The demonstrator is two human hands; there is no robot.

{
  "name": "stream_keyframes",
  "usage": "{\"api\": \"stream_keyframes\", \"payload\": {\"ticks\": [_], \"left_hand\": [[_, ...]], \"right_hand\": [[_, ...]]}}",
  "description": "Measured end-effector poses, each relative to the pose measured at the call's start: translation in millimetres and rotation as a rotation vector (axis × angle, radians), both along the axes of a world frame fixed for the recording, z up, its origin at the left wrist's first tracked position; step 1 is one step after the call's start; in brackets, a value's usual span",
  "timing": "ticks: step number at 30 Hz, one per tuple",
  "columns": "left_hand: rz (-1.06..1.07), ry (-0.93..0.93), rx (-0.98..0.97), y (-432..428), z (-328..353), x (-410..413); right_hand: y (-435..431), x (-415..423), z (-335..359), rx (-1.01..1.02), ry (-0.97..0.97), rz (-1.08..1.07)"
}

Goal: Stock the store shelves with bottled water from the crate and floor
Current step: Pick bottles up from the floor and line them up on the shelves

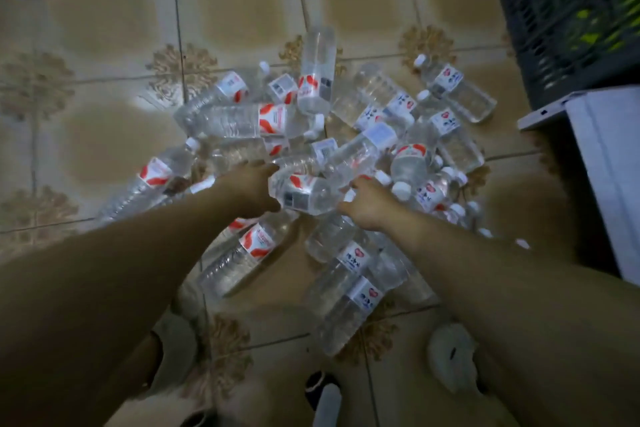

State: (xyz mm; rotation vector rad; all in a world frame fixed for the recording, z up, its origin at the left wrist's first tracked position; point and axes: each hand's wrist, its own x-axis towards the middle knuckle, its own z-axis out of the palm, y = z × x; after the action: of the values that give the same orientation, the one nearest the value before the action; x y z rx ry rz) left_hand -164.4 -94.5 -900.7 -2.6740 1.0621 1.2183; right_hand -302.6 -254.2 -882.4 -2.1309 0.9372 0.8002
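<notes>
Bottled water (242,120) lies heaped on the glossy patterned floor tiles (104,28): clear ribbed plastic, red-and-white labels. I see the left hand (252,189) curled round one bottle (304,194) atop the pile. The right hand (367,201) meets its other end, but I cannot tell its grip. A dark lattice crate (568,10) stands nearby.

Black crate (568,10) cut by rt edge, labels blurred, left hand (254,189) fingers hidden behind bottle (304,192)

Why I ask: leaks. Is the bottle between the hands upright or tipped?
Tipped: the bottle lies sideways on the pile, held between the left hand and right hand.
</notes>
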Motion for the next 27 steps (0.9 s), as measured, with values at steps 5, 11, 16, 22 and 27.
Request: {"api": "stream_keyframes", "payload": {"ticks": [5,11,16,22,27], "left_hand": [[-0.205,-0.073,0.113,-9,-64,9],[-0.173,-0.087,-0.025,-10,-44,11],[0.207,0.028,-0.212,-23,29,-32],[0.242,0.111,-0.459,-69,157,-99],[0.141,0.327,-0.644,-86,276,-146]], "right_hand": [[-1,11,-37,-0.057,0.023,-0.024],[-11,-2,-26,0.152,-0.122,-0.495],[4,-3,34,0.290,-0.351,-0.969],[-7,-38,168,-0.013,-0.684,-0.963],[-29,-110,287,-0.205,-1.019,-1.014]]}}
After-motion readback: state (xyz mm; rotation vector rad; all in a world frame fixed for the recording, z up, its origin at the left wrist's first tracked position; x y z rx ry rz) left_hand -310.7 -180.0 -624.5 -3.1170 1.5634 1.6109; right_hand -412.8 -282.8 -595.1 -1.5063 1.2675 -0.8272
